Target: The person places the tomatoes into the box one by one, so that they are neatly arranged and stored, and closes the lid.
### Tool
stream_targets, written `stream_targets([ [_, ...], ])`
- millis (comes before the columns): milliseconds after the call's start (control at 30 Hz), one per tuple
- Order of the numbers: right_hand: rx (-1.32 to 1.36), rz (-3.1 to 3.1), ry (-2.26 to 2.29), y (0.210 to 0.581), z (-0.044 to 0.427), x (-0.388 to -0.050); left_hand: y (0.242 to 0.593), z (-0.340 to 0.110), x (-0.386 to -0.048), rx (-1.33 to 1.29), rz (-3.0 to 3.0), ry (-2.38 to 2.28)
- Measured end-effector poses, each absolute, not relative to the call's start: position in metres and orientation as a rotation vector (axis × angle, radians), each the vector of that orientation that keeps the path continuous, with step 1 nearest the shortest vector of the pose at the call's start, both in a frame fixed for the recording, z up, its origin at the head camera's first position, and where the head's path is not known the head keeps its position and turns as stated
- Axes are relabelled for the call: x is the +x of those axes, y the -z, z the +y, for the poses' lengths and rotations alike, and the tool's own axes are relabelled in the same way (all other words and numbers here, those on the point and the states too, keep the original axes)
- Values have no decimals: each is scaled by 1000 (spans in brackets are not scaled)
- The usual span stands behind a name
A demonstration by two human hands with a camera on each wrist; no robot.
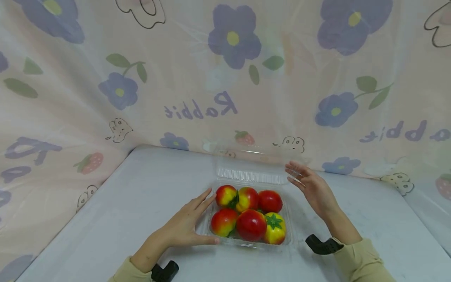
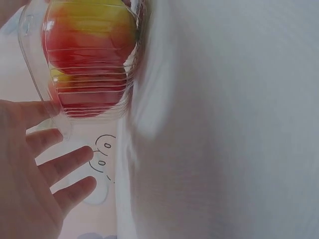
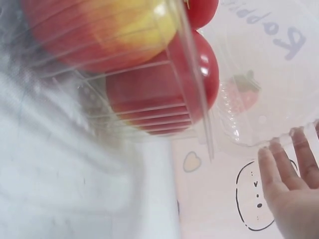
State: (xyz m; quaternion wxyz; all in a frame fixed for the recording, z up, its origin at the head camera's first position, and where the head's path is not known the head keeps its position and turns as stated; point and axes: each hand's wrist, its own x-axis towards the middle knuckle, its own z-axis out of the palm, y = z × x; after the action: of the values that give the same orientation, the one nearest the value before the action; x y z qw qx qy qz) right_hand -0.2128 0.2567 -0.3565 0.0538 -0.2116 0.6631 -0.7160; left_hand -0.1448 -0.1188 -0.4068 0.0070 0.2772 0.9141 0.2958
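Observation:
A clear plastic clamshell box (image 1: 289, 235) sits on the table with its lid (image 1: 251, 174) tipped back. Several glossy red-and-yellow fruits (image 1: 251, 225) fill its base, one a yellow fruit (image 1: 275, 228) with a green star-shaped stem. My left hand (image 1: 184, 225) rests at the box's left side, thumb by the front corner and fingers extended along the edge. In the left wrist view, a finger (image 2: 42, 112) touches the rim. My right hand (image 1: 315, 190) is raised at the lid's right edge; its straight fingertips (image 3: 298, 132) touch the lid in the right wrist view.
The table (image 1: 155, 172) is covered in a white surface. Behind and to the left hangs a pale curtain (image 1: 183, 70) with flowers, strawberries and mirrored lettering. A black wrist strap (image 1: 324, 244) sits at my right cuff, another strap (image 1: 165, 271) at my left.

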Motion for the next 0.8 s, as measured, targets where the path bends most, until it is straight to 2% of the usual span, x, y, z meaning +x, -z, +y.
stream_targets([
  [533,-619,2075,2208,352,257,-194,407,-121,-144,874,2819,-1024],
  [800,-577,2248,2002,349,261,-184,403,-121,-145,835,2765,-1189],
])
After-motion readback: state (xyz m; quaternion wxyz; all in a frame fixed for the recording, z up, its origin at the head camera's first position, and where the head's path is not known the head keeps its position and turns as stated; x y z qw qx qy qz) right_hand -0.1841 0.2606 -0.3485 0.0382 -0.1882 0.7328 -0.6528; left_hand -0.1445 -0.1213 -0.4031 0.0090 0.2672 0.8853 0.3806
